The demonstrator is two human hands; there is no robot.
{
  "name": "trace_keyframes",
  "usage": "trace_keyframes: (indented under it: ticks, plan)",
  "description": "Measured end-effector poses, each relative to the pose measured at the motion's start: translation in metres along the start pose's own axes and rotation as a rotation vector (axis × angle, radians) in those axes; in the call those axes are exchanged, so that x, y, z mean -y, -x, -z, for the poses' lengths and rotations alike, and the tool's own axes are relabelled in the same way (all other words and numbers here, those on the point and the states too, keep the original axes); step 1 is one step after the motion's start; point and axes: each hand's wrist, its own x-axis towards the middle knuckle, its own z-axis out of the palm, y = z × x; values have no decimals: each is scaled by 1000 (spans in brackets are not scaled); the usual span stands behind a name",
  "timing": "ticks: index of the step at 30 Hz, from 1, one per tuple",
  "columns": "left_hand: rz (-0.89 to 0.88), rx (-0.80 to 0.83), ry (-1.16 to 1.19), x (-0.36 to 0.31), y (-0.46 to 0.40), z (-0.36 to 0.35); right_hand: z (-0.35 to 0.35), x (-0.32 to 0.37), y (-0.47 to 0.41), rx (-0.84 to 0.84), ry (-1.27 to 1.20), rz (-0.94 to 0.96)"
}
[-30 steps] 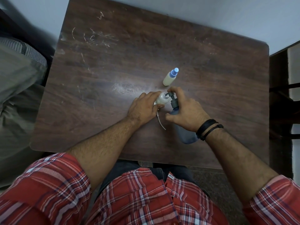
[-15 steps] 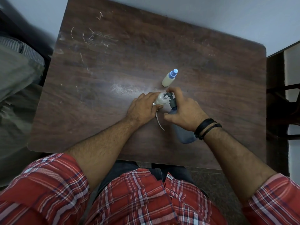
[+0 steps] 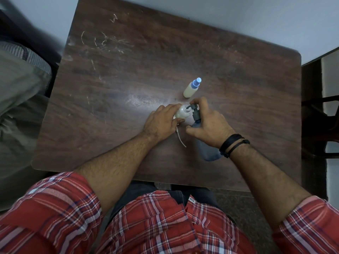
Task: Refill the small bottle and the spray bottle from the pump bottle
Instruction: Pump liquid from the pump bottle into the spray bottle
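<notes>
Mid-frame on the dark wooden table [image 3: 128, 70], the left hand [image 3: 161, 121] grips a small white plastic bottle [image 3: 181, 112] under the dark spout. The right hand [image 3: 211, 123] presses the blue translucent pump bottle [image 3: 209, 151]. The cream bottle with blue cap [image 3: 191, 88] stands just above, apart. Risks: spout off the mouth, spilling; hard pressing tipping either bottle.

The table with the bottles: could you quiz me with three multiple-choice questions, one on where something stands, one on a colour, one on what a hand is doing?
1. Where is the spray bottle?
A. beyond the hands
B. in the lap
C. on the floor

2. What colour is its cap?
A. red
B. blue
C. green

3. What is the left hand doing?
A. hanging idle
B. holding the small bottle
C. pointing

Answers: A, it stands alone on the table past both hands; B, its top is blue; B, its fingers wrap the small bottle under the pump bottle spout.
</notes>
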Motion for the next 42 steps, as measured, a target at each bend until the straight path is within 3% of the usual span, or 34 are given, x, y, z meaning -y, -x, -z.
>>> trace_keyframes:
  ticks: [42]
  plan:
    - [22, 3, -14, -3, 1, 1, -2, -1, -2, 54, 20, 21]
